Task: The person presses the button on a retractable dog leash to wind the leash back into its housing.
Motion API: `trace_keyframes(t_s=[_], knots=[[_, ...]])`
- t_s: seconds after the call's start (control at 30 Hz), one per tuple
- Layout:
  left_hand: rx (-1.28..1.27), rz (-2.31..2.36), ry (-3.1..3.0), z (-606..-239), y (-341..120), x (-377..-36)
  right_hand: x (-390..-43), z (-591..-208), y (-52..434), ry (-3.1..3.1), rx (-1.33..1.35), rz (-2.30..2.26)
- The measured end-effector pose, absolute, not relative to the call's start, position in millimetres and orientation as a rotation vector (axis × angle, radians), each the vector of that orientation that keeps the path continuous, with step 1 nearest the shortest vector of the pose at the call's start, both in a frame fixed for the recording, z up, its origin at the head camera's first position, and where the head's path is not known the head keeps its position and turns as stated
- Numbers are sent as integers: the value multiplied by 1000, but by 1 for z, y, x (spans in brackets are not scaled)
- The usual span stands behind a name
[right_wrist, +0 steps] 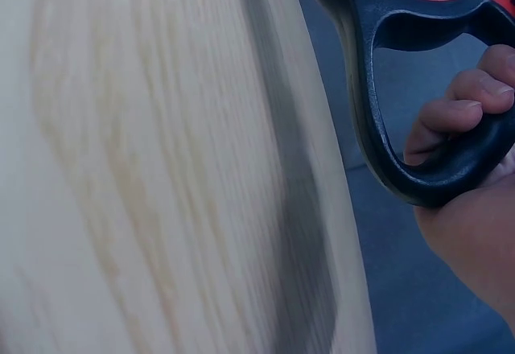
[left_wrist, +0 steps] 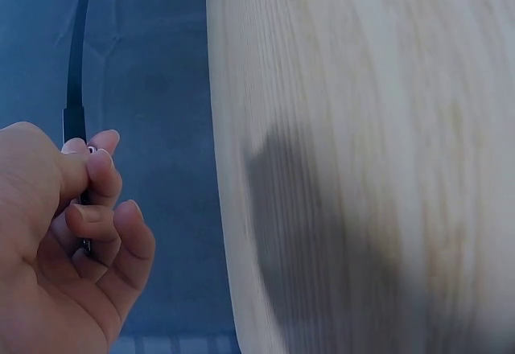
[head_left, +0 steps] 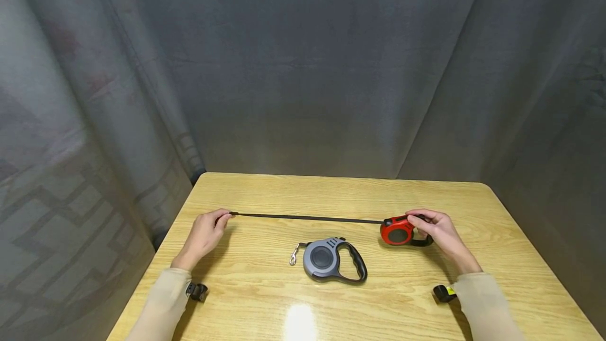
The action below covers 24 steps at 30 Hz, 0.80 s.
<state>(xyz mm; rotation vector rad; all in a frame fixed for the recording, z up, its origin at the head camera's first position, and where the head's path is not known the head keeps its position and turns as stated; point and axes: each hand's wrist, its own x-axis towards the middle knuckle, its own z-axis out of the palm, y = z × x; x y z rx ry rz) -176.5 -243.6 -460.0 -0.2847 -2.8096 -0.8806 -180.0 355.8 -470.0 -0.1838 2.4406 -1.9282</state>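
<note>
With the right hand (head_left: 437, 231) gripping the red leash (head_left: 399, 230) handle and the left hand (head_left: 206, 231) pinching what looks like the tape (head_left: 307, 218) end, the tape is best kept taut and level over the desk (head_left: 388, 299).

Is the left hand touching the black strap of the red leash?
Touching. The left wrist view shows the left hand pinching the strap end between thumb and fingers.

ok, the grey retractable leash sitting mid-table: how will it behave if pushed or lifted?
The grey retractable leash lies flat on its broad side, so it would probably slide on the wooden table, not roll. Its casing looks like rigid plastic, likely stiff. The metal clip on its short strap would probably dangle when lifted.
</note>
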Motion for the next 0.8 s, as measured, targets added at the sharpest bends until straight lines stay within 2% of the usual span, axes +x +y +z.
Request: trace_keyframes(t_s=[0.8], knots=[[-304, -935, -2827, -462, -233, -179, -183, -475, 348, 2351, -180, -2016]])
